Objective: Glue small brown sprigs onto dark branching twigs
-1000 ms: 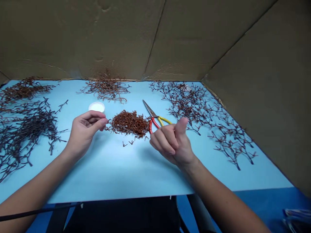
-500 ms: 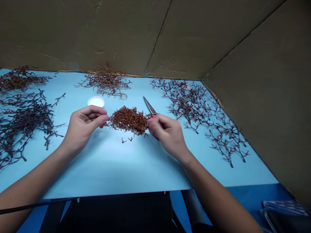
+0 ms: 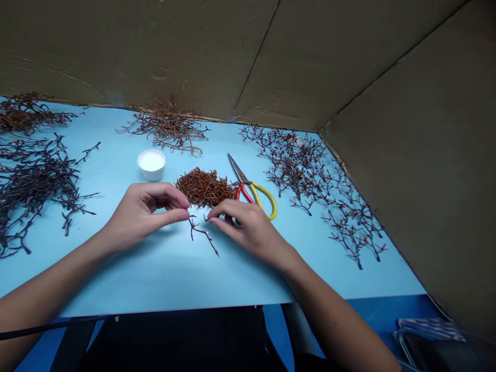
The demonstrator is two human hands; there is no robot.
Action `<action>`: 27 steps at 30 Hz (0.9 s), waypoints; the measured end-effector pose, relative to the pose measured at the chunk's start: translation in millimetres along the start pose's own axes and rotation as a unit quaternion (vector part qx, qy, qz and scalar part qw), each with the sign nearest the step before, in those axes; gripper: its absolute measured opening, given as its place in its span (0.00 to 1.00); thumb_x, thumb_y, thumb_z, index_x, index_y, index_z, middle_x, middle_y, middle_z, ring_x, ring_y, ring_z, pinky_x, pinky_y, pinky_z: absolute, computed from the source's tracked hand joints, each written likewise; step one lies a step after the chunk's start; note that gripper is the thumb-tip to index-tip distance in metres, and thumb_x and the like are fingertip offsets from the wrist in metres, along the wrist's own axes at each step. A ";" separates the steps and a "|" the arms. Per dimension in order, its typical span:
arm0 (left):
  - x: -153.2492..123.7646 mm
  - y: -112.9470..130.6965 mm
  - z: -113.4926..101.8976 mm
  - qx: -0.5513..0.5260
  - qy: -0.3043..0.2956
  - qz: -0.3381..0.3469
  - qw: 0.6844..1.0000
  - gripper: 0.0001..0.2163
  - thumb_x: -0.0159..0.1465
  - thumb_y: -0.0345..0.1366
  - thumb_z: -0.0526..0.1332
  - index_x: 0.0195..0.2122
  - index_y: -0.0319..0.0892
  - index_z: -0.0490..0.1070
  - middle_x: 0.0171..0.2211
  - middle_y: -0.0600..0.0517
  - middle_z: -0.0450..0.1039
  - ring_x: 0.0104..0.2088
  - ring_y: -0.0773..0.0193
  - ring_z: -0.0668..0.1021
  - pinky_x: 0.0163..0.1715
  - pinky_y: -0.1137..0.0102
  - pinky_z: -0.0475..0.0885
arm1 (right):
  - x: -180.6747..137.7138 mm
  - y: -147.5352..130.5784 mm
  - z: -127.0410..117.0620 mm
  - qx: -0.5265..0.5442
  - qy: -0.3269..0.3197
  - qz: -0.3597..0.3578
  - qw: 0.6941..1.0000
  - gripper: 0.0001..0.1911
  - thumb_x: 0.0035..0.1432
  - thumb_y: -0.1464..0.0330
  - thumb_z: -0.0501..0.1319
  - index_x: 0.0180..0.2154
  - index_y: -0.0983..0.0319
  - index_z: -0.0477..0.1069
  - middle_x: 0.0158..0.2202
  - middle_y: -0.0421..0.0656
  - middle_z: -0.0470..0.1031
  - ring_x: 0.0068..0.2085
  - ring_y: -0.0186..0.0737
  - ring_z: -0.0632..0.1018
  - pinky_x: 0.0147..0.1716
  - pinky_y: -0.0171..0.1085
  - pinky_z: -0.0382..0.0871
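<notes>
My left hand (image 3: pixel 145 214) pinches the top of a thin brown twig (image 3: pixel 201 235) that hangs down over the light-blue table (image 3: pixel 186 279). My right hand (image 3: pixel 244 227) pinches a small brown piece at the twig's upper end, fingertips close to the left hand's. Just behind both hands lies a heap of short brown cut pieces (image 3: pixel 205 187). Scissors with red and yellow handles (image 3: pixel 253 190) rest on the table right of the heap, behind my right hand.
A small white cup (image 3: pixel 151 164) stands behind my left hand. Piles of dark branching twigs lie at the left (image 3: pixel 34 181), the back (image 3: pixel 166 129) and the right (image 3: pixel 321 186). Cardboard walls (image 3: pixel 349 67) enclose the table at the back and right.
My right hand came off the scissors and moved left to meet my left hand. My left hand moved right and nearer, and a twig now hangs between the two hands.
</notes>
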State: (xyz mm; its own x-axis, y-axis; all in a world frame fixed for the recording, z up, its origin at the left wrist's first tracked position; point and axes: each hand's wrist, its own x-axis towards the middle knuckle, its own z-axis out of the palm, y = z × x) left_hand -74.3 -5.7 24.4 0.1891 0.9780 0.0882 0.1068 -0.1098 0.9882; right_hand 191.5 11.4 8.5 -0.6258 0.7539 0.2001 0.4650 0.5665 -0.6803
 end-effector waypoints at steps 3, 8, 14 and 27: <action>-2.9 -1.1 1.8 0.013 -0.017 0.014 1.000 0.04 0.58 0.36 0.78 0.33 0.46 0.86 0.31 0.49 0.83 0.32 0.60 0.82 0.33 0.69 0.79 | 0.5 -7.0 -1.8 0.097 0.081 0.040 0.991 0.07 0.72 0.63 0.66 0.40 0.58 0.79 0.36 0.40 0.81 0.31 0.35 0.74 0.31 0.36 0.63; -7.2 -4.4 4.6 0.041 -0.028 0.045 0.998 0.03 0.62 0.36 0.76 0.35 0.45 0.85 0.32 0.50 0.84 0.32 0.62 0.82 0.34 0.70 0.78 | -0.3 -14.9 2.8 0.168 0.092 0.048 0.980 0.06 0.69 0.64 0.68 0.38 0.58 0.80 0.36 0.40 0.82 0.30 0.35 0.74 0.29 0.35 0.64; -8.8 -3.5 4.7 0.070 -0.049 0.085 0.993 0.02 0.64 0.33 0.75 0.37 0.45 0.84 0.33 0.53 0.84 0.32 0.68 0.81 0.34 0.76 0.77 | -1.2 -16.1 4.3 0.175 0.092 0.007 0.980 0.03 0.69 0.69 0.68 0.38 0.58 0.81 0.36 0.41 0.83 0.33 0.35 0.78 0.30 0.35 0.68; -7.9 -1.8 6.4 0.058 -0.048 0.079 0.994 0.03 0.63 0.31 0.75 0.37 0.46 0.84 0.33 0.55 0.84 0.32 0.70 0.82 0.35 0.78 0.77 | -0.8 -16.5 5.6 0.170 0.103 -0.012 0.980 0.02 0.67 0.71 0.70 0.39 0.58 0.81 0.35 0.40 0.82 0.33 0.34 0.78 0.29 0.33 0.69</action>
State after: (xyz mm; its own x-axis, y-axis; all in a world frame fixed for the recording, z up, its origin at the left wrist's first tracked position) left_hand -69.8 -14.4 21.1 0.3040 0.9260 0.2239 0.1788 -0.2863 0.9413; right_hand 180.9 -0.4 15.7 -0.4775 0.8128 0.3336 0.1942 0.4679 -0.8622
